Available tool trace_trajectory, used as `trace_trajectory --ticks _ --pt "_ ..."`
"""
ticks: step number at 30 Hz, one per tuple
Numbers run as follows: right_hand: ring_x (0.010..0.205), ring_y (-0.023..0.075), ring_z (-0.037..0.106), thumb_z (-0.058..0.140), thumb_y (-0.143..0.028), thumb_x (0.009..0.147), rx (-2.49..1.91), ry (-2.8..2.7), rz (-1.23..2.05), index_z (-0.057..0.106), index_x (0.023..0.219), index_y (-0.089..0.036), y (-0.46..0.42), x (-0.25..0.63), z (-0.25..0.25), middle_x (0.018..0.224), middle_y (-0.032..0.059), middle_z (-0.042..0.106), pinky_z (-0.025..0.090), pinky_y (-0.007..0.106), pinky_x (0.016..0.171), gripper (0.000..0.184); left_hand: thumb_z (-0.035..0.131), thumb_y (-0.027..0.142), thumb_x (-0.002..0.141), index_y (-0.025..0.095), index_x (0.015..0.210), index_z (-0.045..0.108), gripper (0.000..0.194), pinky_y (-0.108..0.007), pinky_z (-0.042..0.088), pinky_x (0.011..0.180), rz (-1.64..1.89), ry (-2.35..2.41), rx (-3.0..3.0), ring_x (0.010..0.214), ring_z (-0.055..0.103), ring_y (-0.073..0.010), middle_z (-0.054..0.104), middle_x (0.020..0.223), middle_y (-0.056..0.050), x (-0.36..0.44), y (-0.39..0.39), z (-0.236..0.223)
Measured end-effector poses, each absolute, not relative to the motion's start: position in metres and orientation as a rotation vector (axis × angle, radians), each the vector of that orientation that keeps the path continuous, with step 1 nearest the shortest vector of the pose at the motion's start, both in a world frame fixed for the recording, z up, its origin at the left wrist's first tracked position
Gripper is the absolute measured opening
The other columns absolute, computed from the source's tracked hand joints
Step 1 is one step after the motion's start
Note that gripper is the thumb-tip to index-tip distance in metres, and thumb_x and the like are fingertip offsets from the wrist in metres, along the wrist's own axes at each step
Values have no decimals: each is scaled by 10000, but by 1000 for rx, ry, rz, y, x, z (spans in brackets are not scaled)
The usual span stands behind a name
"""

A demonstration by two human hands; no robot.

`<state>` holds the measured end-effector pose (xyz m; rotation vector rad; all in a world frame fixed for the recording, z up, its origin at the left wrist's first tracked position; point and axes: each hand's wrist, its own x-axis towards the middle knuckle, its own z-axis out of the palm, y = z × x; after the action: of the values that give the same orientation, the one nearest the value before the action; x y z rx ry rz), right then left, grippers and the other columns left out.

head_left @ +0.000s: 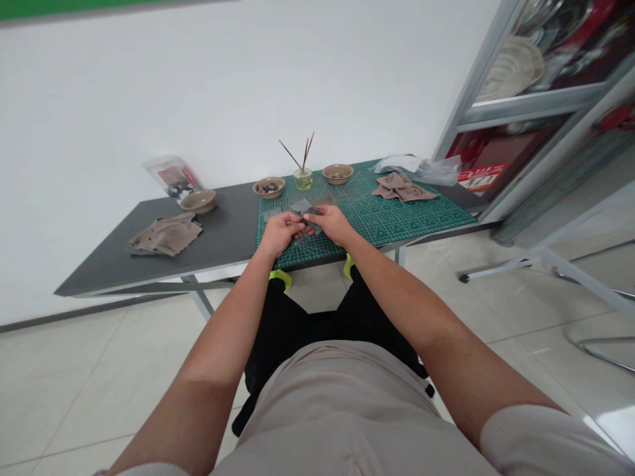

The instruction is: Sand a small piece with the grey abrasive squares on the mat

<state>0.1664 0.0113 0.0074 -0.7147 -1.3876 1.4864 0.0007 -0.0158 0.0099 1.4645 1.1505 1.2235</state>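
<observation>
My left hand (281,231) and my right hand (333,223) meet over the front of a green cutting mat (381,215). Between their pinched fingers is a small see-through plastic bag (316,210), partly covered by the fingers; what it contains, if anything, is too small to make out. More flat clear plastic (272,213) lies on the mat just beyond my left hand. Behind the hands stand a tan bowl (268,188) with dark and light pebble-like pieces and another tan bowl (338,174) with a few small pieces. A glass jar (303,178) with thin sticks sits between them.
On the grey table (225,228) at left are a crumpled brown cloth (166,235), a third bowl (198,201) and a clear bag with red and dark contents (173,177). Another cloth (401,187) and plastic bags (421,166) lie at right. A white wall (223,86) rises behind.
</observation>
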Motion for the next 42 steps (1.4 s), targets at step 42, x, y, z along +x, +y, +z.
trace_trajectory --ticks 42 --pt "589 120 625 658 -254 807 -731 -1387 1496 641 866 -153 10 168 10 731 7 689 535 249 593 118 762 396 682 175 757 610 278 -237 437 589 1438 1088 1329 591 576 -108 664 676 1 1 -17 13"
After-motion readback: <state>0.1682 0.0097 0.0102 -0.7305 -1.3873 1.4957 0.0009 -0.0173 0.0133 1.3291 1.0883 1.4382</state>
